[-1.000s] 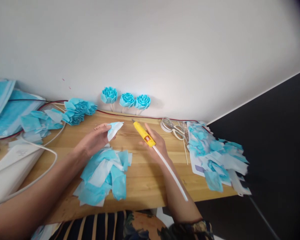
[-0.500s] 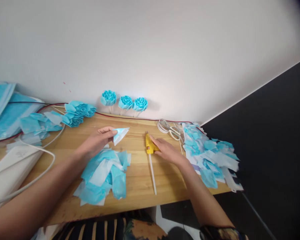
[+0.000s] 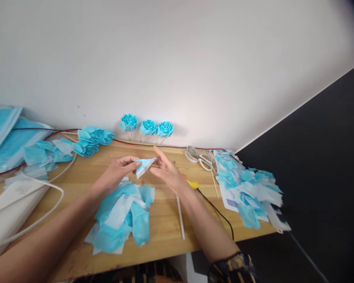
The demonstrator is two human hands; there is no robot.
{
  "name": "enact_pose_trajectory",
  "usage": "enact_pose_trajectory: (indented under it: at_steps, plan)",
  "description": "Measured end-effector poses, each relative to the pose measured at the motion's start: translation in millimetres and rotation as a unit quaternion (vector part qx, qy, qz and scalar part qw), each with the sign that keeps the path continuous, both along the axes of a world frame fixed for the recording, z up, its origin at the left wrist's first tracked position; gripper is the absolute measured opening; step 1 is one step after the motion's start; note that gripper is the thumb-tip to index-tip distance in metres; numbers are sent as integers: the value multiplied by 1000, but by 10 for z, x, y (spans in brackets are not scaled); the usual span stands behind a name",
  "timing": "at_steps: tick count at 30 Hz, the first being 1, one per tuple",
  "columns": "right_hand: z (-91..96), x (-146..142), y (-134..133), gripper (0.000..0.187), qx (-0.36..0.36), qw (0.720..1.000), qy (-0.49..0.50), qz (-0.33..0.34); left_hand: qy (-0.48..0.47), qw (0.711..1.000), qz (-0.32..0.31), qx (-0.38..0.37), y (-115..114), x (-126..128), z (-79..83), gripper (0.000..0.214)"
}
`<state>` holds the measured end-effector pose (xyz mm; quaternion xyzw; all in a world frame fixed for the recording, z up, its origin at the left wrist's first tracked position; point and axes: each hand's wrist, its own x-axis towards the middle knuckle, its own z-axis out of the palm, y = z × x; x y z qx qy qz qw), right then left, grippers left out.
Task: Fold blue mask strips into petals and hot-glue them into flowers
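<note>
I pinch the folded piece [image 3: 144,167] with my left hand [image 3: 118,171], at one o'clock from the pile [image 3: 118,212], and my half-open right hand [image 3: 170,176], its hold unclear, should press the piece gently.

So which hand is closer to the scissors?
Right. The right hand is left of the scissors, not touching them; the left hand is farther left, pinching a folded blue piece.

**Blue and White on Wood Grain**

Folded fabric piece [image 3: 144,166]: pale blue and white. Strip pile [image 3: 141,224]: sky blue, white. Upright flowers [image 3: 148,127]: turquoise. Glue gun [image 3: 192,184]: yellow; cord [image 3: 218,212]: black. Surface [image 3: 162,226]: honey-brown, grain-streaked. Sleeve [image 3: 233,269]: dark, tan-patterned.
</note>
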<state>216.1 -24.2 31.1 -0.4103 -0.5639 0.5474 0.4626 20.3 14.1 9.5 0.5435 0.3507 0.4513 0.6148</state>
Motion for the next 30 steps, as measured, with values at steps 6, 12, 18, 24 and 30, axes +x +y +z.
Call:
enact_pose_trajectory:
  at_steps: [6,12,18,24,30]
  plan:
    - [-1,-190,28,78,-48,997,46,-30,11,1000,6,4,-5,29,6,20]
    - [-44,-230,49,66,-31,995,25,-91,47,998,-11,31,-42,50,36,23]
    - [-78,-188,8,62,-1,992,-31,-125,84,996,6,37,-93,55,124,29]
    - [-168,-168,4,64,11,994,-33,-101,72,997,-15,39,-92,81,63,24]
    - [-127,-110,28,58,-32,992,116,-46,47,999,15,11,-85,87,51,23]
